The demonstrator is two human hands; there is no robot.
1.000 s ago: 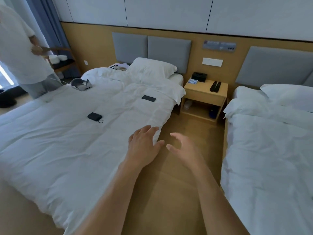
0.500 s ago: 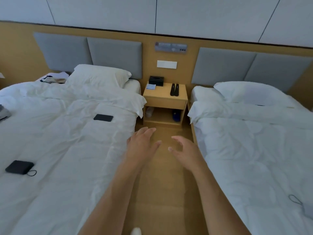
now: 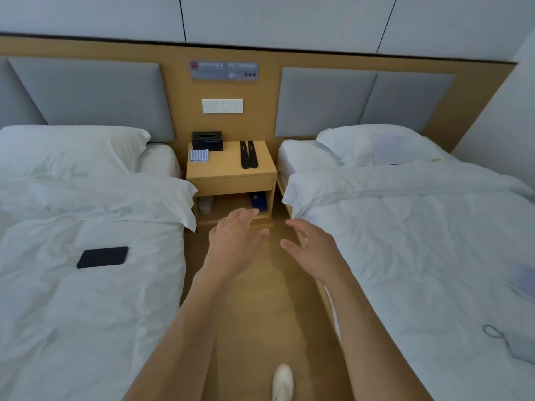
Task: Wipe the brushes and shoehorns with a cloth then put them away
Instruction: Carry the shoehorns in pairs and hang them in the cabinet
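Two long black items [image 3: 248,154], brushes or shoehorns, lie side by side on the right half of a wooden nightstand [image 3: 231,180] between two beds. A folded blue-striped cloth [image 3: 199,155] rests on the nightstand's left front corner. My left hand [image 3: 236,241] and my right hand [image 3: 314,247] are stretched out in front of me over the aisle floor, short of the nightstand. Both hands hold nothing and their fingers are spread.
A black tissue box [image 3: 207,140] stands at the nightstand's back left. White beds flank the narrow wooden aisle; a black phone [image 3: 102,257] lies on the left bed [image 3: 86,285]. A blue item [image 3: 258,200] and a bottle [image 3: 205,204] sit in the lower shelf. My white shoe [image 3: 282,382] shows below.
The view has swung right and moved forward down the aisle, so the nightstand is now centred and closer. The other person has left the view. Both hands stay out front, empty.
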